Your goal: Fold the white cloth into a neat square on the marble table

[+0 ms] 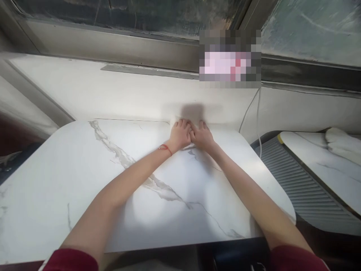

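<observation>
Both my arms reach out to the far edge of a white marble table (pixel 84 180). My left hand (pixel 180 134), with a red thread round its wrist, lies flat next to my right hand (pixel 202 136). The two hands touch and press down on a small white cloth or tissue (pixel 176 121), of which only bits show at the fingertips and under the palms. The fingers lie flat and close together. The cloth sits right where the tabletop meets the white window ledge (pixel 113 90).
A window with a dark metal frame (pixel 118 49) runs above the ledge. A white cable (pixel 255 113) hangs down the ledge at the right. A second marble tabletop (pixel 318 165) with white cloth on it stands at the right, beyond a grey ribbed surface (pixel 296 188).
</observation>
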`<action>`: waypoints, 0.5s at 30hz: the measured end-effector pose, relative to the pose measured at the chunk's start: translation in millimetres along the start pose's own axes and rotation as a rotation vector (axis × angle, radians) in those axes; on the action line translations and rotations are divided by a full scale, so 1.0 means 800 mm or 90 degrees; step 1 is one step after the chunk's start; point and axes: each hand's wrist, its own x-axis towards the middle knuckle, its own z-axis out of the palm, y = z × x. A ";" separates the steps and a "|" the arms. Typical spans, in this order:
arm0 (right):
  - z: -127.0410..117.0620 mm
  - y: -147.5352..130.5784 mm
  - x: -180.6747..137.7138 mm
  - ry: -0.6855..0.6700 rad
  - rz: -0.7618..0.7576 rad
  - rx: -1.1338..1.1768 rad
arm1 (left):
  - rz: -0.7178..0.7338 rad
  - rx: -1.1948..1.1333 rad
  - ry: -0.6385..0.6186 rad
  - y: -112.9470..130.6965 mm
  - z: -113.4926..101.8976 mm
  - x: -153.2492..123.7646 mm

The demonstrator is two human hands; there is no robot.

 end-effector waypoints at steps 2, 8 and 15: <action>0.001 0.000 0.000 -0.013 0.002 -0.027 | -0.001 -0.017 0.017 -0.001 0.002 0.000; 0.000 -0.009 -0.005 0.031 0.036 0.015 | -0.033 0.000 0.005 0.002 -0.001 -0.006; -0.015 -0.023 -0.036 0.024 0.043 0.064 | -0.033 0.054 -0.045 0.017 -0.018 -0.040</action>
